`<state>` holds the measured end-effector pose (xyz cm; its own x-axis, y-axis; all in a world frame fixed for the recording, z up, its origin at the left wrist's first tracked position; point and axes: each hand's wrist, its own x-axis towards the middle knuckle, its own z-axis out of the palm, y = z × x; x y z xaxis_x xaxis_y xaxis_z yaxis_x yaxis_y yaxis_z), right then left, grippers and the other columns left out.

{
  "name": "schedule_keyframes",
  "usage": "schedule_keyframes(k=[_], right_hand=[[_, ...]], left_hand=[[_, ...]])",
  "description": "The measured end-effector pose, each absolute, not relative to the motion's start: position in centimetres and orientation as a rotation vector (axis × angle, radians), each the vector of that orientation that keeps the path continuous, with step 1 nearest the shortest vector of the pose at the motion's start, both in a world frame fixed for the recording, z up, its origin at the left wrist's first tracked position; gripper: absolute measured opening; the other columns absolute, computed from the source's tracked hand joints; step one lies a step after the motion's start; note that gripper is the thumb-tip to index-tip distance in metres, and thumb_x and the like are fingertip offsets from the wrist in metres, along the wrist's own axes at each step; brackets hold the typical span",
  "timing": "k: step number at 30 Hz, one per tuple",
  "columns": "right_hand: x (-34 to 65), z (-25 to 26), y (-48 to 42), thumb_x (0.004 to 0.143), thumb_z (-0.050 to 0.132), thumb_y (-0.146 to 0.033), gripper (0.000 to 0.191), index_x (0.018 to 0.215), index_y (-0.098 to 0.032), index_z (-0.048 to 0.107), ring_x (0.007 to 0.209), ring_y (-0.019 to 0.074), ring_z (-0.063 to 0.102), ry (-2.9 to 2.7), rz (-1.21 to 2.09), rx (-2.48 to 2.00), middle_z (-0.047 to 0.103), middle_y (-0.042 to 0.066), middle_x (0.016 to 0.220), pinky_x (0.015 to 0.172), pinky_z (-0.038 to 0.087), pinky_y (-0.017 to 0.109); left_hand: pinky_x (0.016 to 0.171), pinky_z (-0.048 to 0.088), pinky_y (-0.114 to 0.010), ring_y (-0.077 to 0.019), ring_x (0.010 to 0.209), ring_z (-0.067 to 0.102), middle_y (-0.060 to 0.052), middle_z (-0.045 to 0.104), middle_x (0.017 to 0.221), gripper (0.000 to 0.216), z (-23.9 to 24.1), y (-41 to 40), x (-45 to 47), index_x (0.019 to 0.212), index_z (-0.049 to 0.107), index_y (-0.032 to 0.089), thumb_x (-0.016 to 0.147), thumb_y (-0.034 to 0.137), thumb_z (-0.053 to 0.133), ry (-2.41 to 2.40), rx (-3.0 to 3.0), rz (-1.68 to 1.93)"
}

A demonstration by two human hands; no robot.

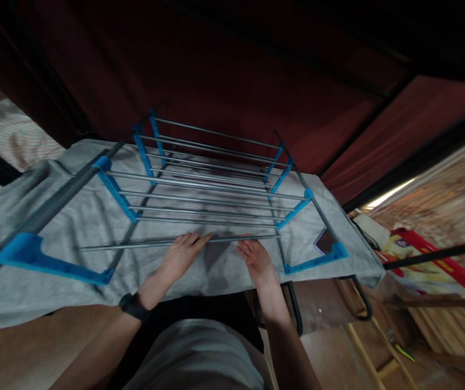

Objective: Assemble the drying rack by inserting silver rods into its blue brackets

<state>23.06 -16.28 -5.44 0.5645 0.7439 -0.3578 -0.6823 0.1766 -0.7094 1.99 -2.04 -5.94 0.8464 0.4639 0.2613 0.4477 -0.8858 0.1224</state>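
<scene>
A metal rod [135, 245] crosses in front of me, low over the grey cloth. My left hand [179, 257] lies over its middle, palm down, fingers closed over the rod. My right hand [259, 262] is turned partly palm up, its fingers stretched out at the rod's right part; whether they bear its weight I cannot tell. Beyond the rod stands a rack [208, 189] of thin metal bars between blue plastic brackets and grey side poles. Its nearest left bracket [53, 260] and nearest right bracket [317, 260] have no bar between them.
Grey cloth [200, 271] covers the surface under the rack. A dark red fabric wall [224, 70] rises behind. At right are a red and yellow package [427, 260], a wooden frame [370, 352] and a tool with a yellow-green handle [403, 351] on the floor. A small dark card-like item [325, 242] lies near the right bracket.
</scene>
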Motion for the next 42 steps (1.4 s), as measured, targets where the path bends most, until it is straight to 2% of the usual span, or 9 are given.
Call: schedule_keyframes(k=[8,18,25,29,33,36,40,42], right_hand=[[24.1,-8.3,-16.4,0.079,0.072,-0.017,0.010,0.086,-0.023,0.068,0.086,0.0167,0.070,-0.010,0.946,-0.956,0.075,0.002,0.089,0.092,0.058,0.038],[26.2,-10.2,-17.3,0.071,0.078,-0.018,0.019,0.081,-0.024,0.063,0.089,0.0154,0.069,0.047,0.847,-0.981,0.074,-0.001,0.089,0.094,0.056,0.035],[27.4,-10.4,-17.7,0.075,0.074,-0.026,0.015,0.078,-0.025,0.059,0.079,0.0135,0.065,0.042,0.789,-1.032,0.067,-0.005,0.073,0.089,0.055,0.031],[27.9,-10.3,-18.0,0.075,0.074,-0.023,0.014,0.075,-0.024,0.060,0.077,0.0129,0.065,0.079,0.778,-0.999,0.069,-0.004,0.078,0.086,0.055,0.030],[28.4,-10.5,-18.2,0.074,0.073,-0.021,0.012,0.077,-0.023,0.062,0.080,0.0122,0.066,0.081,0.761,-0.973,0.071,-0.004,0.083,0.087,0.055,0.029],[28.6,-10.7,-18.4,0.075,0.073,-0.022,0.012,0.080,-0.023,0.063,0.080,0.0124,0.068,0.079,0.749,-0.994,0.072,-0.004,0.082,0.086,0.057,0.029],[28.7,-11.4,-19.2,0.071,0.075,-0.021,0.018,0.083,-0.023,0.062,0.083,0.0112,0.070,0.062,0.797,-1.005,0.073,-0.004,0.084,0.086,0.057,0.026],[29.0,-12.1,-19.5,0.070,0.077,-0.021,0.020,0.084,-0.023,0.064,0.083,0.0115,0.071,0.037,0.777,-1.064,0.074,-0.004,0.083,0.084,0.059,0.026]], left_hand=[[0.094,0.051,-0.045,-0.0284,0.103,0.064,-0.011,0.067,0.111,0.046,-7.3,-1.7,1.6,0.134,0.061,0.023,0.095,0.013,0.038,0.782,2.893,0.340],[0.090,0.053,-0.040,-0.0264,0.100,0.067,-0.011,0.069,0.112,0.043,-7.5,-1.4,0.2,0.129,0.062,0.018,0.100,0.025,0.031,0.902,2.818,0.243],[0.084,0.054,-0.041,-0.0281,0.096,0.068,-0.011,0.069,0.109,0.042,-8.6,-0.8,-1.1,0.122,0.062,0.017,0.100,0.031,0.030,0.980,2.847,0.251],[0.082,0.054,-0.042,-0.0293,0.093,0.068,-0.012,0.069,0.105,0.042,-9.3,-0.6,-1.7,0.117,0.065,0.017,0.100,0.034,0.030,0.974,2.854,0.278],[0.088,0.053,-0.043,-0.0299,0.096,0.068,-0.012,0.069,0.108,0.045,-9.9,-0.5,-2.1,0.120,0.065,0.016,0.102,0.037,0.030,0.932,2.884,0.317],[0.092,0.052,-0.044,-0.0297,0.100,0.068,-0.012,0.071,0.109,0.044,-9.8,-0.8,-2.0,0.122,0.066,0.017,0.102,0.035,0.031,0.945,2.883,0.319],[0.097,0.052,-0.046,-0.0282,0.107,0.067,-0.015,0.071,0.115,0.040,-9.2,-2.0,-1.9,0.124,0.066,0.016,0.099,0.020,0.036,0.947,2.856,0.284],[0.099,0.051,-0.043,-0.0252,0.110,0.066,-0.013,0.070,0.119,0.039,-9.1,-2.4,-1.8,0.125,0.066,0.018,0.097,0.015,0.039,0.962,2.862,0.244]])
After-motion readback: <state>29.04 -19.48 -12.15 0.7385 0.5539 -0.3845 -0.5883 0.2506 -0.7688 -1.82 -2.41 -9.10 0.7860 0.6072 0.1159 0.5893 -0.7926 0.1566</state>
